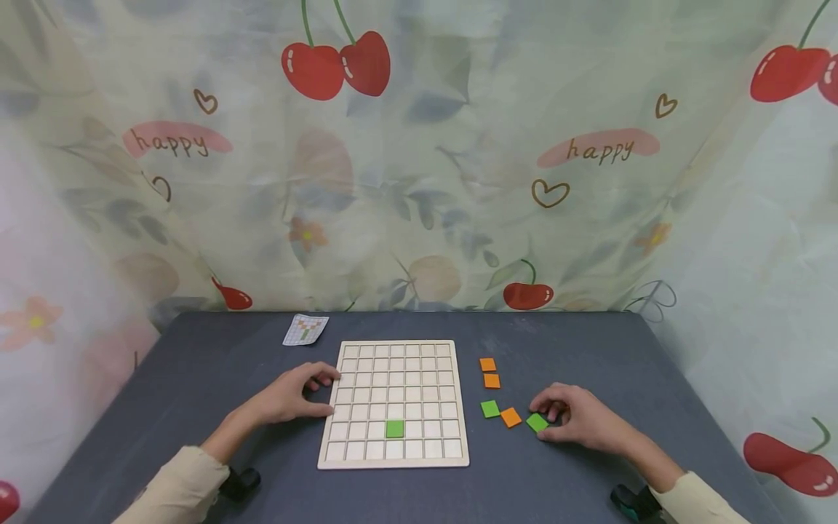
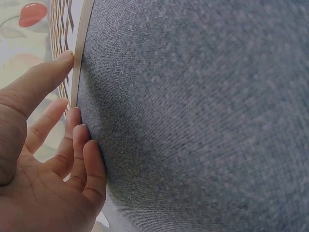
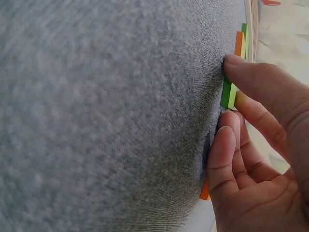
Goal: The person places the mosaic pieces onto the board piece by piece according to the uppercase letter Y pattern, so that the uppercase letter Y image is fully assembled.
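A wooden grid board (image 1: 393, 463) lies flat on the table, with a green tile (image 1: 395, 429) in one of its lower cells. At its left edge rests my left hand (image 1: 294, 394), thumb and fingertips spread apart along the frame; the left wrist view shows the thumb (image 2: 65, 58) against the rim. My right hand (image 1: 583, 418) pinches another green tile (image 1: 537, 423) between thumb and fingers, right of the board. In the right wrist view this green tile (image 3: 229, 93) stands close to the cloth, partly covered by the thumb.
Between board and right hand lie a loose green tile (image 1: 489, 409) and an orange tile (image 1: 511, 417) touching or nearly so. Two more orange tiles (image 1: 487, 364) sit farther back. A small patterned card (image 1: 305, 330) is behind the left hand. A printed curtain (image 1: 419, 182) closes off the back.
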A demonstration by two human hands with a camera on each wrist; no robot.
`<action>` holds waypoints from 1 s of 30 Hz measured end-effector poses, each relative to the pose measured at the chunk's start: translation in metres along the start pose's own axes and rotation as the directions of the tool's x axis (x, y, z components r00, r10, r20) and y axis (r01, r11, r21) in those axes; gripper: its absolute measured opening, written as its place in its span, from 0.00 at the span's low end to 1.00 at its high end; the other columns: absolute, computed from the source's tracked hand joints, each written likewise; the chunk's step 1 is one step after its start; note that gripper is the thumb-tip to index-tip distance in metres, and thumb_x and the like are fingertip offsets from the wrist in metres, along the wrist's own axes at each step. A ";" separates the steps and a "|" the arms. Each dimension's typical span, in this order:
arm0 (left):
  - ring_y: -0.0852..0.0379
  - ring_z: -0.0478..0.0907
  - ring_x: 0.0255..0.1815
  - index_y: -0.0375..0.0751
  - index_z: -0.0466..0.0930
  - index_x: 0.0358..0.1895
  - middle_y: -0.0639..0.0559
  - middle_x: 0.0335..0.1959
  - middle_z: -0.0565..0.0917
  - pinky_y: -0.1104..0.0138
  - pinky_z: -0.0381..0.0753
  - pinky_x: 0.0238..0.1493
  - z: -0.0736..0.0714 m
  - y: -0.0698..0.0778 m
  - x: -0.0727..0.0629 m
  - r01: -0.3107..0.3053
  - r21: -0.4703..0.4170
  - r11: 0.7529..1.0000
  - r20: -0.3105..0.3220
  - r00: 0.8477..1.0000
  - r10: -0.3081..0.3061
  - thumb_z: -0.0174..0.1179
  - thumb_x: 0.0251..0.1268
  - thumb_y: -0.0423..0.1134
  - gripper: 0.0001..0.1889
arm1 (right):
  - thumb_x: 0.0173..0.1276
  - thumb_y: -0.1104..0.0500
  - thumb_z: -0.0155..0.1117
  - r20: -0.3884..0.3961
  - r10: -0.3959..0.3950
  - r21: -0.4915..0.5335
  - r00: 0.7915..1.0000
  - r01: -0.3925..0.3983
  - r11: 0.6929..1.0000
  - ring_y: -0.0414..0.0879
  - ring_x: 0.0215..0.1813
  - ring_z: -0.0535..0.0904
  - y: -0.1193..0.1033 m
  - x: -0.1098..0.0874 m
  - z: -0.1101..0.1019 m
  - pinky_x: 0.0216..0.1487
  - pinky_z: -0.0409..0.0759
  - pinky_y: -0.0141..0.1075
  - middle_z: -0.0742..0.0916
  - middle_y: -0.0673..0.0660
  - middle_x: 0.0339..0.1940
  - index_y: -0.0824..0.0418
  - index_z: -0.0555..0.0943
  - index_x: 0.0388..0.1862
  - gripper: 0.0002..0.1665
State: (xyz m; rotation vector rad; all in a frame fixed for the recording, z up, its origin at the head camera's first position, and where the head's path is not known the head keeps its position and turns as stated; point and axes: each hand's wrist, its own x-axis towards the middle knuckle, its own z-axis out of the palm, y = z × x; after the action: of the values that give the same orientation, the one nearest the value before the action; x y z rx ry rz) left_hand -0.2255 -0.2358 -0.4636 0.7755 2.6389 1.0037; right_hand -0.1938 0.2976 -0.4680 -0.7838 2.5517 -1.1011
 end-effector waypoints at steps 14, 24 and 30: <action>0.48 0.76 0.50 0.37 0.77 0.61 0.47 0.50 0.78 0.49 0.74 0.53 0.000 0.000 0.000 -0.006 0.003 1.000 0.000 1.000 0.006 0.74 0.62 0.43 0.27 | 0.64 0.53 0.78 -0.007 -0.020 -0.032 1.000 0.020 0.999 0.44 0.36 0.77 -0.004 0.001 0.002 0.35 0.77 0.35 0.80 0.51 0.36 0.54 0.84 0.41 0.12; 0.48 0.76 0.50 0.37 0.77 0.61 0.48 0.50 0.78 0.48 0.74 0.53 0.000 0.001 0.000 0.002 0.005 1.000 -0.001 1.000 -0.002 0.74 0.62 0.43 0.27 | 0.65 0.55 0.77 -0.017 -0.047 0.024 0.999 0.047 0.999 0.44 0.33 0.80 -0.005 0.001 0.003 0.34 0.79 0.36 0.83 0.49 0.34 0.55 0.82 0.40 0.11; 0.47 0.76 0.50 0.37 0.77 0.61 0.48 0.50 0.78 0.48 0.74 0.53 -0.001 0.001 0.000 -0.004 0.008 1.000 -0.001 1.000 0.004 0.74 0.62 0.43 0.27 | 0.66 0.59 0.75 -0.028 -0.045 0.165 0.999 0.049 0.985 0.46 0.30 0.83 -0.007 0.005 0.000 0.32 0.81 0.38 0.86 0.53 0.35 0.62 0.82 0.43 0.12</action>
State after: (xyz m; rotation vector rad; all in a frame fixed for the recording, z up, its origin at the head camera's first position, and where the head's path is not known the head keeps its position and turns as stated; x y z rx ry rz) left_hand -0.2249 -0.2357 -0.4625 0.7831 2.6444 0.9955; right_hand -0.1953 0.2909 -0.4626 -0.7958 2.4329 -1.3259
